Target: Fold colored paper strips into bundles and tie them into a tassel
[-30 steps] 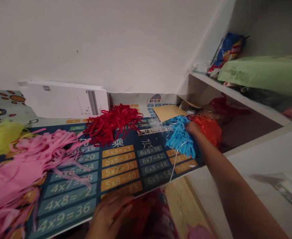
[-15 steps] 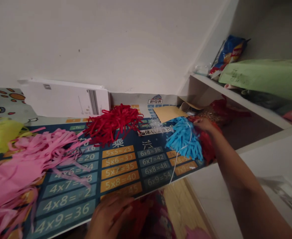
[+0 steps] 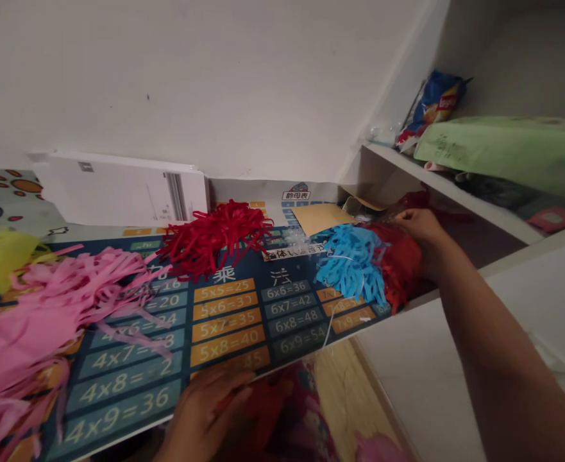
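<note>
My right hand (image 3: 419, 226) reaches to the back right, at the far end of a red fringed bundle (image 3: 400, 260). Its fingers are pinched together; what lies between them is too small to make out. Against that bundle rests a blue paper-strip pompom (image 3: 352, 266), with a thin white string (image 3: 329, 327) trailing toward the table's front edge. My left hand (image 3: 210, 407) is low at that edge, fingers curled around something with a little orange-red showing; most of it is hidden. A dark red pompom (image 3: 217, 240) lies mid-table, and pink fringed paper (image 3: 65, 295) spreads at left.
The table (image 3: 133, 369) has a printed times-table cover. A white box (image 3: 123, 189) leans on the wall. A yellow pompom (image 3: 6, 260) lies far left, a tan envelope (image 3: 318, 218) at the back. Shelving on the right holds a chip bag (image 3: 438, 102) and a green bag (image 3: 503, 147).
My right hand has moved off the blue pompom's edge, right and slightly up, along the red bundle. More of that bundle shows. The string has shifted on the blue pompom. My left hand stays nearly put.
</note>
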Demonstrator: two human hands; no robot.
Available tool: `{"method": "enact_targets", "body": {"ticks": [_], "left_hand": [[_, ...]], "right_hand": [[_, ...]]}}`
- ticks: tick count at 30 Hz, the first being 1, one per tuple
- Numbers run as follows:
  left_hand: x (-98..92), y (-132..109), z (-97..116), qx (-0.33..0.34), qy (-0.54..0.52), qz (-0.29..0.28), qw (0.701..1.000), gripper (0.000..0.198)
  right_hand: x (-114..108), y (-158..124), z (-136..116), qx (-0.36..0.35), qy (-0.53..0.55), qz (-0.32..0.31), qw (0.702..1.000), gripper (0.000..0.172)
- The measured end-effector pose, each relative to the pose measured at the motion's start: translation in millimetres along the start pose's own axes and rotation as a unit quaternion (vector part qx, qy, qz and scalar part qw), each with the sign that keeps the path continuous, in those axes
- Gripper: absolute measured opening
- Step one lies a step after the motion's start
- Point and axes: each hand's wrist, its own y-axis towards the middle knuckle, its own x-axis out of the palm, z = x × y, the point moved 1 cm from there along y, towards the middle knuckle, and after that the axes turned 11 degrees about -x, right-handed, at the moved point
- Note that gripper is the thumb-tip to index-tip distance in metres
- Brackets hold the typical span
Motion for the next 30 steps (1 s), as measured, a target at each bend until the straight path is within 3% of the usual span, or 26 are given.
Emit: {"method": "enact_targets", "body": {"ticks": [5,9,12,16,23,30], "left_hand": [[2.7,-1,-2,-0.015,-0.001,-0.008,1.000,0.024],[3.5,-4,-1,-0.016,0.002,-0.001,1.000,0.023],[3.6,-6,0,-0.019,-0.001,-0.001,1.000,0.022],[3.3,-5,1,-0.017,0.003,0.003,1.000,0.021],[6.4,-10,-3,-0.001,0.016,0.007,1.000,0.022],[8.7,-9,-5,0.002,0.011,-0.001,1.000,0.022]], "right_hand": [[17,-3,-32,-0.055,-0.042,-0.031,0.997,0.021],[50,-21,-67,-0.107,-0.094,-0.047,0.989,0.053],[69,-31,-84,-0.082,-0.155,-0.028,0.984,0.055],[77,-27,-93,-0.026,-0.214,-0.034,0.976,0.049],[61,-19,-90,0.025,-0.270,-0.073,0.960,0.026],[0,-9,-87,0.051,-0.270,0.003,0.961,0.034]]}}
